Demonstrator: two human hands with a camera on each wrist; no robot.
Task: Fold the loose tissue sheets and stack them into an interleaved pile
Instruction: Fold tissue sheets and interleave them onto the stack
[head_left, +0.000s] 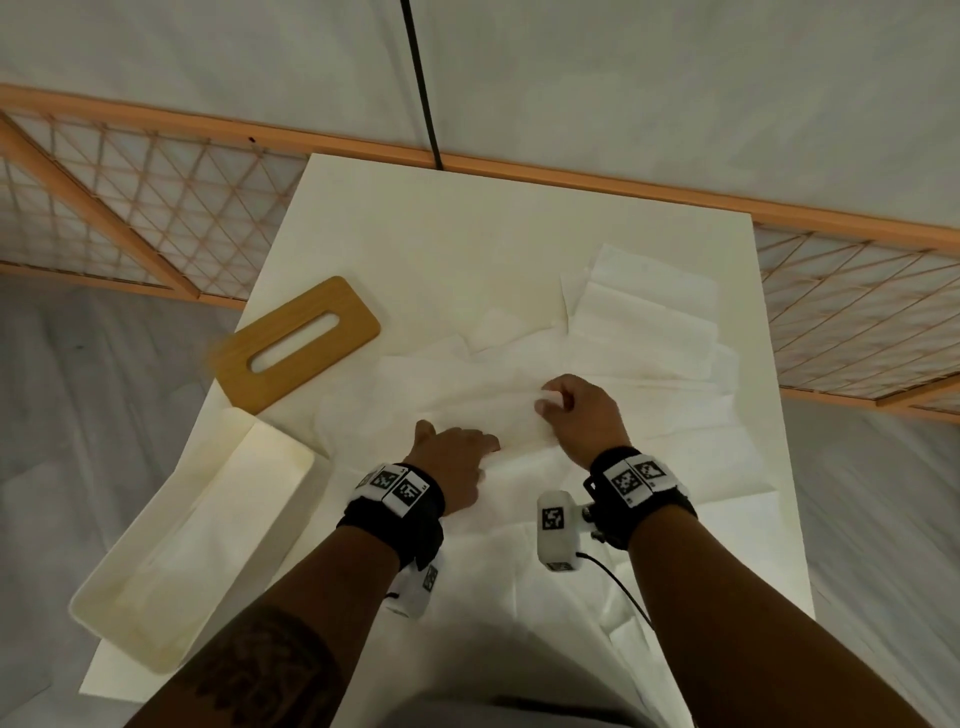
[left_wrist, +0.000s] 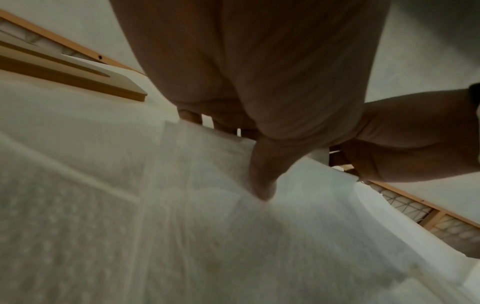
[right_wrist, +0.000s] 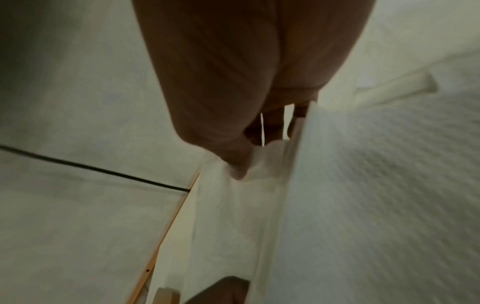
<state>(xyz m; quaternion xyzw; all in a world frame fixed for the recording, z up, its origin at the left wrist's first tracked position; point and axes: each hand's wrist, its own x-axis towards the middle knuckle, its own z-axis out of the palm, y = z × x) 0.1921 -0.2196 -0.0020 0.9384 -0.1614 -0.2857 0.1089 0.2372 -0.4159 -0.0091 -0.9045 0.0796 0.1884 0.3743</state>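
Both hands reach forward: left hand and right hand each pinch one tissue sheet.

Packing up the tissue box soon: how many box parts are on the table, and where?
2. The wooden slotted lid lies flat at the table's left, far side. The white open box sits nearer, overhanging the left edge. Tissue sheets could hide smaller parts.

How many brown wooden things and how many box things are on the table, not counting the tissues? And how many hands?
Wooden lid with a slot: 1
White box, open: 1
Hands: 2, the left hand and the right hand, both on the tissue sheet
Total: 4
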